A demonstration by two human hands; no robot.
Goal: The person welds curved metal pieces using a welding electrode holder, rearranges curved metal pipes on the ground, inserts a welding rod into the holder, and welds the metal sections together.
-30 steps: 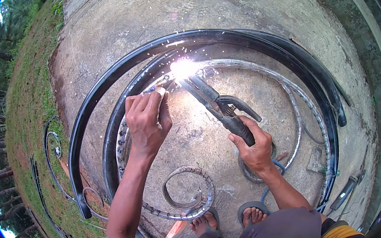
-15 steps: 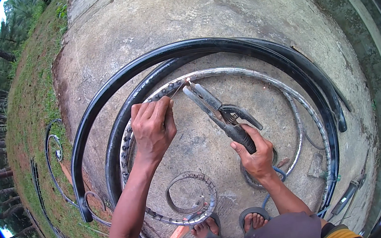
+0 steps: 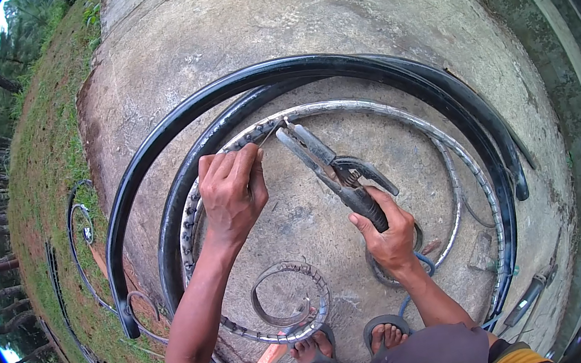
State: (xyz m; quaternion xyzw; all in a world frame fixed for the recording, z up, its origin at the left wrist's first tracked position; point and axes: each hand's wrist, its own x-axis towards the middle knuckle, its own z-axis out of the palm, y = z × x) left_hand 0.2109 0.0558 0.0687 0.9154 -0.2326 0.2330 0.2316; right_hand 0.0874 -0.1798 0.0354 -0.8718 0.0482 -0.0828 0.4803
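My right hand (image 3: pixel 390 236) is wrapped round the black handle of a welding electrode holder (image 3: pixel 326 166). Its grey jaws point up and left, their tips close to a curved metal strip (image 3: pixel 361 104) banded along its length. In a closed grip, my left hand (image 3: pixel 233 194) pinches a thin rod (image 3: pixel 269 136), which slants up to the strip beside the jaws. Dark weld marks (image 3: pixel 245 140) dot the strip left of that spot. Any electrode in the jaws is too small to make out clearly.
Thick black tubes (image 3: pixel 320 65) arch round the metal strip on the concrete slab (image 3: pixel 271 24). A small metal coil (image 3: pixel 255 298) lies by my sandalled feet (image 3: pixel 385 335). A tool with cables (image 3: pixel 526 301) is at the lower right. Grass (image 3: pixel 52 189) borders the slab on the left.
The bright glow at the strip by the holder's jaws has faded. Both hands keep nearly the same place and the same grip.
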